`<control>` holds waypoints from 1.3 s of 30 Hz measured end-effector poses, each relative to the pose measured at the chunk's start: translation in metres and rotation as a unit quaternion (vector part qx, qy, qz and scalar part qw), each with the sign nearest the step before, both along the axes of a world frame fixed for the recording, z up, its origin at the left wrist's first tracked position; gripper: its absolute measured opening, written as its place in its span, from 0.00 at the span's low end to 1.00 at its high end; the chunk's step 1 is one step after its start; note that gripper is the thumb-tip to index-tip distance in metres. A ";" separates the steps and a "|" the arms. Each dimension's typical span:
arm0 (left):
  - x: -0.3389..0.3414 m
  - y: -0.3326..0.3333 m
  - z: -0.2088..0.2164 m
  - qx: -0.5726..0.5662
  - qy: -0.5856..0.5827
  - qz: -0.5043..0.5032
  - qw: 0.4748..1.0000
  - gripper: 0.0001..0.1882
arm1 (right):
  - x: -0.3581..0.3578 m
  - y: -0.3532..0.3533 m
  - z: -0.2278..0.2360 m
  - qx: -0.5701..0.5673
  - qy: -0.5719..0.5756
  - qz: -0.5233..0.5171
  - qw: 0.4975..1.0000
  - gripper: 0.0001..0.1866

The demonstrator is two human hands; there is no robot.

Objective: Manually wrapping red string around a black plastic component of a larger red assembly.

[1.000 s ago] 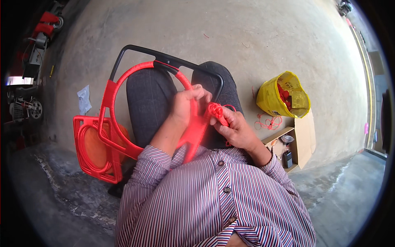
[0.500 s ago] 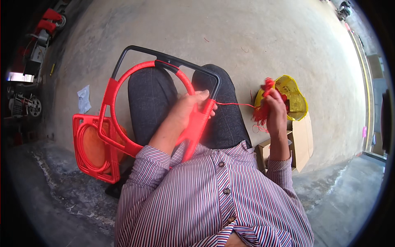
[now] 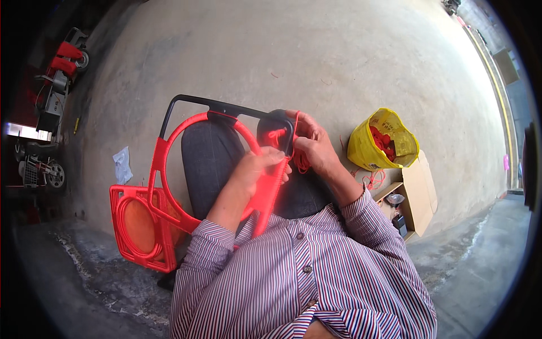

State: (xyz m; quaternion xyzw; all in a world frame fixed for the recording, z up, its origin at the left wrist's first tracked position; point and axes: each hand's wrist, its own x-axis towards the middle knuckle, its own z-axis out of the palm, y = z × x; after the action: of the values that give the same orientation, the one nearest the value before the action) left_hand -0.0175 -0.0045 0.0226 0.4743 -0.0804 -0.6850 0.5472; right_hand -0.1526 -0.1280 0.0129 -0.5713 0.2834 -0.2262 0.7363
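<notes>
A frame with a ring inside it (image 3: 270, 189) rests over my thighs, wrapped mostly in red cord. Its top bar and upper right corner show bare black. My left hand (image 3: 257, 169) is closed around the red-wrapped right side, thumb on top. At the bare black corner, my right hand (image 3: 317, 148) pinches red cord (image 3: 302, 164), which runs up along the corner's outer edge. Part of the cord bundle hangs below the right fingers, and another red clump (image 3: 275, 135) shows inside the corner. The fingers partly hide how the cord passes around the bar.
To the right stands a yellow bucket (image 3: 361, 148) holding red cord. Beside it, an opened cardboard box (image 3: 420, 195) contains small items, with loose red cord (image 3: 374, 179) nearby. Red frames (image 3: 169, 251) with an orange disc lie at left, below a white plastic scrap (image 3: 121, 165). Parked vehicles (image 3: 55, 107) line the far left.
My right hand has brought the red cord bundle from beside the yellow bucket leftward to the frame's black corner. My left hand keeps its hold on the frame.
</notes>
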 end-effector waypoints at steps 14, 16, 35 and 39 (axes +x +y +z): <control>0.001 -0.001 -0.006 -0.008 0.009 -0.005 1.000 0.10 | 0.001 -0.005 0.023 -0.253 0.005 -0.029 0.967 0.11; 0.004 -0.002 -0.007 -0.010 0.010 -0.003 1.000 0.11 | -0.016 -0.010 0.037 -0.380 0.008 -0.070 0.922 0.10; 0.017 -0.002 -0.009 0.020 0.051 0.043 0.998 0.10 | -0.158 0.017 -0.038 0.270 0.042 -0.134 0.953 0.07; 0.016 -0.003 -0.011 0.033 0.007 0.029 0.999 0.12 | -0.113 -0.023 -0.013 0.187 0.018 -0.165 0.968 0.09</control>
State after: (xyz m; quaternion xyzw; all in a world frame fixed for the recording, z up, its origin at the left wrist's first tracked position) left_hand -0.0018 -0.0076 0.0120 0.4893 -0.0407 -0.6744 0.5515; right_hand -0.2652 -0.1508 0.0003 -0.3731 0.4245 -0.2775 0.7769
